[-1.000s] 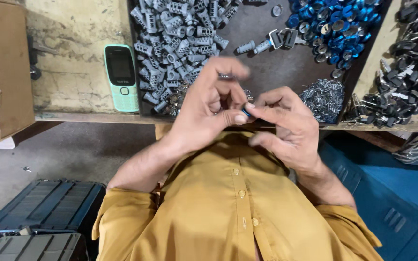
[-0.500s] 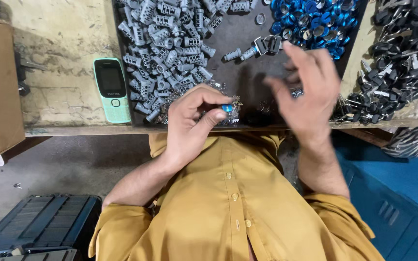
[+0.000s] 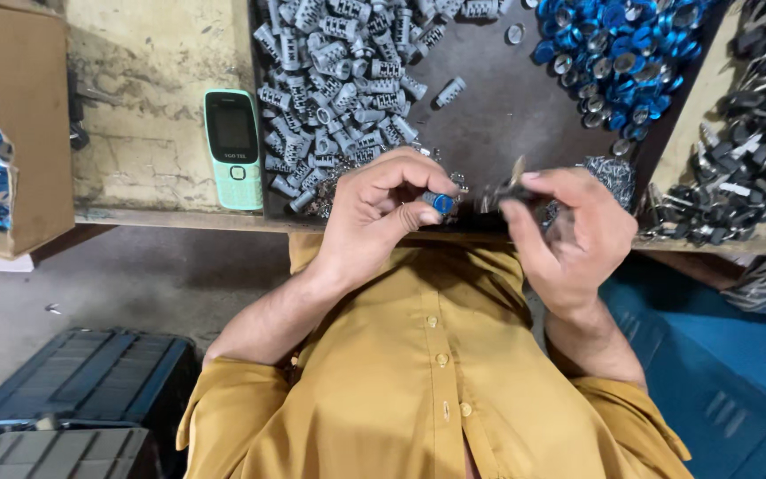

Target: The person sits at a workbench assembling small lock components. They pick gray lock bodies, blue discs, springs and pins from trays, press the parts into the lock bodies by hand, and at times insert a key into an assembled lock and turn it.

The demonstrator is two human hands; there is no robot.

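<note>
At frame centre, left hand point(image 3: 374, 217): pinching a blue-capped cylinder point(image 3: 440, 202).
Right hand point(image 3: 569, 235): grasping a small dark key point(image 3: 503, 188).
Upper left: green phone point(image 3: 233, 148).

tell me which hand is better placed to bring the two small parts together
Right, probably: the right hand pinches the thin metal piece in its fingers, just beside the blue-capped part, which the left hand grips by the table edge.
</note>
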